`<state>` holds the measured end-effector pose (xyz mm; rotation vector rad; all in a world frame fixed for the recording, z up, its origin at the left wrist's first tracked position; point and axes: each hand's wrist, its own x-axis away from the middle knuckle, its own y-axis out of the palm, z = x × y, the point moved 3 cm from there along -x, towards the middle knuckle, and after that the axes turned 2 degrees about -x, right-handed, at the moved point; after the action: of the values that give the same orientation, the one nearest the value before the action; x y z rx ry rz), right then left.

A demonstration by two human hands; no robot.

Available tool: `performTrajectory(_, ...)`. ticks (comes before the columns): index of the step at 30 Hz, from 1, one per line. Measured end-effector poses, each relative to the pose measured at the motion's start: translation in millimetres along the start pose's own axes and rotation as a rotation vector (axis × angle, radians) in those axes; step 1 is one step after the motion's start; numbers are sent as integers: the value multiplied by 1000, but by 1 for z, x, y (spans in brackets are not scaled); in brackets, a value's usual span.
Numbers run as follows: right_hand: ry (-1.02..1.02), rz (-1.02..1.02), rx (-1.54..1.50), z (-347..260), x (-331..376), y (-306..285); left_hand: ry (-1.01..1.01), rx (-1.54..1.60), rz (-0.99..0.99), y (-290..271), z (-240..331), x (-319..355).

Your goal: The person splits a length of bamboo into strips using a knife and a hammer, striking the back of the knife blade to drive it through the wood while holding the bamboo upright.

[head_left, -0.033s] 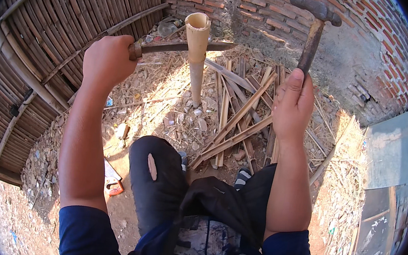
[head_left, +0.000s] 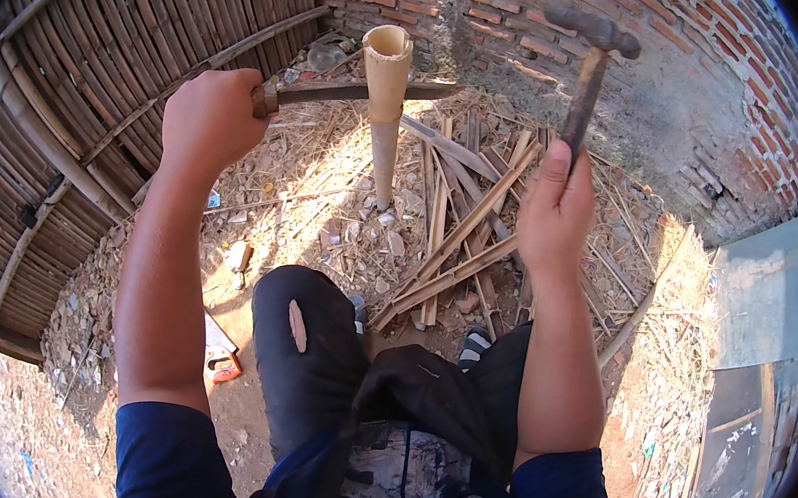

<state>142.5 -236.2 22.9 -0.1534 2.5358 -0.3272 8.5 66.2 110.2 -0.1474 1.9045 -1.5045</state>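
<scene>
A hollow bamboo pole [head_left: 386, 73] stands upright ahead of me, its open top facing up. Wrapped round the wooden handle of a machete [head_left: 323, 92] is my left hand [head_left: 213, 118]. The blade lies roughly level across the pole and its tip shows to the right. The pole hides the blade's middle, so I cannot tell whether it is lodged in the bamboo or behind it. My right hand [head_left: 556, 212] grips a hammer [head_left: 586, 89] by its handle, head up, well to the right of the pole and apart from it.
Split bamboo strips [head_left: 464, 227] lie piled beyond my knees. An orange-handled saw [head_left: 222, 364] rests on the ground by my left leg. A slatted bamboo wall [head_left: 148, 48] rises at left, a brick wall [head_left: 530, 25] at the back. Grey sheets [head_left: 769, 293] stand at right.
The hammer and my right hand have shifted left and slightly down, toward the pole. My left hand, the machete and the pole hold the same place.
</scene>
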Motion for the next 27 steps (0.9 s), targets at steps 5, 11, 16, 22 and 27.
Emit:
performTrajectory(5,0,-279,290,22,-1,30,-21,4,14,1,-3,0)
performTrajectory(11,29,-26,-126,-17,-7,-8,-19,-13,1,3,-10,3)
performTrajectory(16,-5,-235,354,10,4,33,12,-5,26,0,-4,3)
performTrajectory(22,128,-234,103,33,-4,12,11,-3,27,3,-15,8)
performTrajectory(27,210,-32,-254,127,7,-11,80,10,78,12,-40,10)
